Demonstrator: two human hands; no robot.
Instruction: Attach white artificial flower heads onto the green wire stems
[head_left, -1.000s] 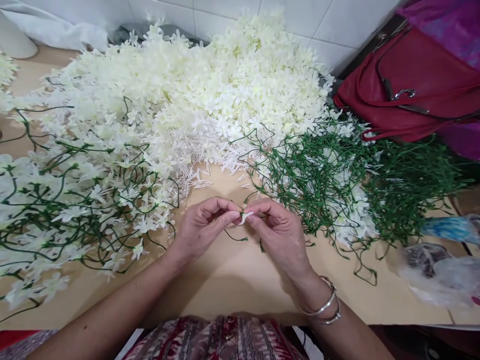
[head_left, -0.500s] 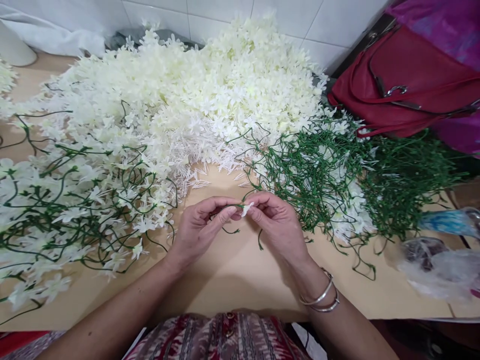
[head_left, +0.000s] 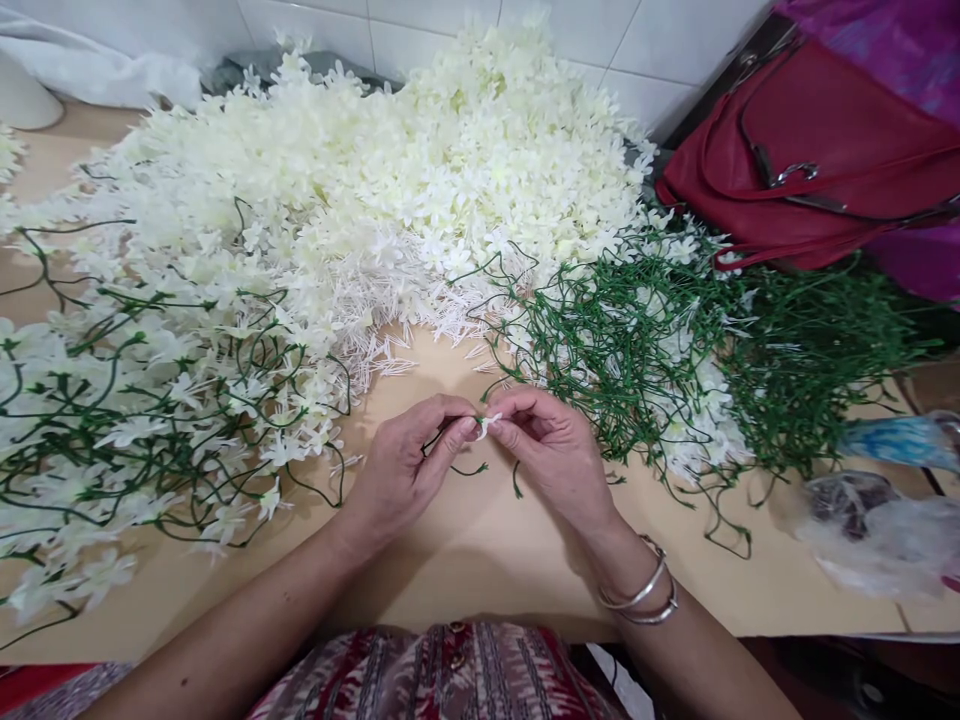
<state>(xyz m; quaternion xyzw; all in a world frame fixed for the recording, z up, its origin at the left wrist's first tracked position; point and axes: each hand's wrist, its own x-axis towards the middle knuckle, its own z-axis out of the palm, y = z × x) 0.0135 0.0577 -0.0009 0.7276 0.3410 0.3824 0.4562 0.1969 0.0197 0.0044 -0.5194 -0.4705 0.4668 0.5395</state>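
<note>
My left hand (head_left: 409,460) pinches a thin green plastic stem (head_left: 471,468) whose loose ends curl below my fingers. My right hand (head_left: 559,450), with two silver bangles on the wrist, pinches a small white artificial flower (head_left: 488,424) right at the stem's tip. Both hands meet fingertip to fingertip over the tan table (head_left: 465,560), near its front edge.
A big heap of loose white flowers (head_left: 390,170) fills the back of the table. Finished flowered stems (head_left: 150,400) lie at the left, bare green stems (head_left: 675,350) at the right. A red handbag (head_left: 817,160) sits far right, plastic bags (head_left: 877,530) below it.
Both hands stay pinched together at the same spot; the fingers have shifted slightly and the flower sits closer against the stem tip.
</note>
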